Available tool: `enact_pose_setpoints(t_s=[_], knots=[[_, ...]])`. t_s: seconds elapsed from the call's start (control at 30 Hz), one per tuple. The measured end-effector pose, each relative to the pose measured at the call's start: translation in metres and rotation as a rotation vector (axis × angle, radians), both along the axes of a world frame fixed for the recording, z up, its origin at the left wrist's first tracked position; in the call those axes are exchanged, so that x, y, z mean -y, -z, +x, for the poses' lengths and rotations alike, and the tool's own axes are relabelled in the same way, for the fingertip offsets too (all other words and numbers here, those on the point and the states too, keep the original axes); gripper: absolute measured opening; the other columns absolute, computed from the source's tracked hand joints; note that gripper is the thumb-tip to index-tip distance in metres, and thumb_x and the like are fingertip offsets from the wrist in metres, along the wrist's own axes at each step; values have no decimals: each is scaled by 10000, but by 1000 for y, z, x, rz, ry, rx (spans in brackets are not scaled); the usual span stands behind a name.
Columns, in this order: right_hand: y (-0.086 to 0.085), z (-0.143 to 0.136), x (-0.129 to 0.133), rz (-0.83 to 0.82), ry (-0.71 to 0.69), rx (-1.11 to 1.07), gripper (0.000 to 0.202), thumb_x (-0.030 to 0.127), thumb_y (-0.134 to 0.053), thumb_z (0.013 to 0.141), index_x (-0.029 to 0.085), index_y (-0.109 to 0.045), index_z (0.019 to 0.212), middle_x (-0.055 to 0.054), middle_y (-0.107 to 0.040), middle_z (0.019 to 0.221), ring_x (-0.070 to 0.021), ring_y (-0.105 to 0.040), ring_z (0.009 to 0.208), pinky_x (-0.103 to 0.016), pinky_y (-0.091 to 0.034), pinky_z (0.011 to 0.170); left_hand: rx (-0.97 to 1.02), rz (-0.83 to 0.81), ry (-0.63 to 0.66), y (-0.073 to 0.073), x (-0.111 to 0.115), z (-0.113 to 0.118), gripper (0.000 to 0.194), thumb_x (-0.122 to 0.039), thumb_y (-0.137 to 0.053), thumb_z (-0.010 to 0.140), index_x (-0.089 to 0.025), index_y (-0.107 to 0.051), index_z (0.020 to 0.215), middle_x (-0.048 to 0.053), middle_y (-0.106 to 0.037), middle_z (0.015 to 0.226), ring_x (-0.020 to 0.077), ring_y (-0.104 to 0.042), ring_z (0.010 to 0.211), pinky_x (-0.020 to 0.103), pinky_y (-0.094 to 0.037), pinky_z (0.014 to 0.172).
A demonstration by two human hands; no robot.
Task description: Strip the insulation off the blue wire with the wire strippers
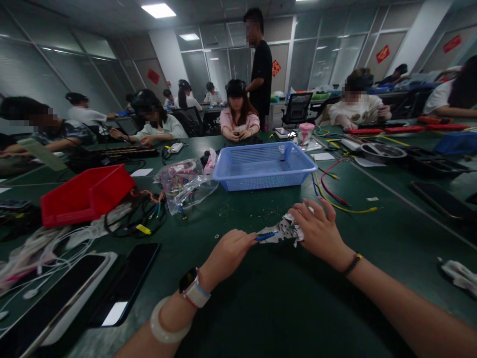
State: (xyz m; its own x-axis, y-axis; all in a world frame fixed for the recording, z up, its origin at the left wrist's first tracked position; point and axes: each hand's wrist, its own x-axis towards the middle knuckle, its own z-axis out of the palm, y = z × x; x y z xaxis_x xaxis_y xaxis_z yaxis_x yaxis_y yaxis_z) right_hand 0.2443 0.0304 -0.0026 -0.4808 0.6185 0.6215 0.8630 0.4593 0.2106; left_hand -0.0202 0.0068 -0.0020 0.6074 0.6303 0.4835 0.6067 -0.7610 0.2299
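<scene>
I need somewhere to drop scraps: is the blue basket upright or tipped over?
Upright: the basket stands on the green table, its open top facing up.

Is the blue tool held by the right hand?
No, the left hand grips the blue tool, while the right hand is on the perforated grey piece.

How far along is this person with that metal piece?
Done: perhaps some; small scraps lie on the table beyond it. In hand: the left hand holds a blue tool at the holed metal piece, by the right hand. Remaining: perhaps the crumpled white material around it; how much, I can't tell.
</scene>
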Motion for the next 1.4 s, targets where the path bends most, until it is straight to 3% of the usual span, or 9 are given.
enact_pose_setpoints(t_s=[0.13,0.23,0.37,0.63,0.87,1.07,1.2,1.33,1.4], knots=[[1,1,-7,-37,-105,-7,261,162,-523,815,126,-582,1066,-144,-567,1275,-313,-364,1315,-535,-162,1128,4,0,2,0,0,0,309,-227,-327,1003,-101,-589,1108,81,-652,840,167,-566,715,295,-486,625],[2,4,-12,-126,-194,-20,275,138,-499,826,96,-555,1092,-148,-632,1092,-265,-537,1130,-488,-288,1091,-12,5,8,0,0,0,317,-233,-316,1006,-102,-590,1096,75,-650,822,164,-560,703,290,-482,616],[3,7,-13,-214,-169,-38,285,155,-547,800,102,-560,1080,-146,-636,1007,-255,-579,952,-420,-451,894,-15,10,12,0,0,-1,312,-227,-317,1006,-99,-586,1100,74,-650,827,164,-566,710,290,-486,623],[-2,6,-10,-286,-115,-5,208,189,-568,810,123,-588,1007,-109,-623,917,-238,-550,859,-364,-422,804,-28,-36,-3,2,0,-1,248,-189,-384,985,-128,-591,1109,63,-661,845,159,-587,728,294,-495,653],[-4,5,-8,-253,-104,-11,125,174,-558,821,131,-597,931,-95,-631,868,-209,-541,780,-323,-392,743,-32,-117,-10,-3,1,0,248,-191,-383,984,-124,-596,1091,66,-661,861,162,-578,732,297,-484,665],[-3,8,-9,-193,-92,1,164,164,-544,818,126,-594,969,-105,-631,891,-230,-553,824,-357,-407,784,-4,-428,-21,-13,2,3,250,-249,-400,981,-167,-603,1102,37,-658,902,160,-594,817,283,-467,736],[-1,10,-12,-147,-131,-22,263,103,-494,812,127,-566,1063,-121,-626,994,-244,-555,930,-384,-422,860,-3,-705,-23,-21,4,7,323,-325,-345,996,-186,-548,1204,-10,-608,782,132,-565,682,243,-434,634],[-1,11,-11,-85,-134,-69,274,118,-474,836,153,-576,1089,-139,-595,1119,-271,-501,1087,-429,-407,934,39,-840,94,-29,7,8,325,-292,-316,1002,-197,-594,1143,-18,-574,748,126,-554,703,240,-420,677],[-1,12,-8,-50,-102,-62,289,121,-497,835,168,-599,1101,-125,-605,1129,-270,-500,1061,-436,-403,928,73,-936,160,-30,8,9,334,-286,-307,1005,-204,-594,1154,-15,-586,756,114,-541,685,228,-417,671]])
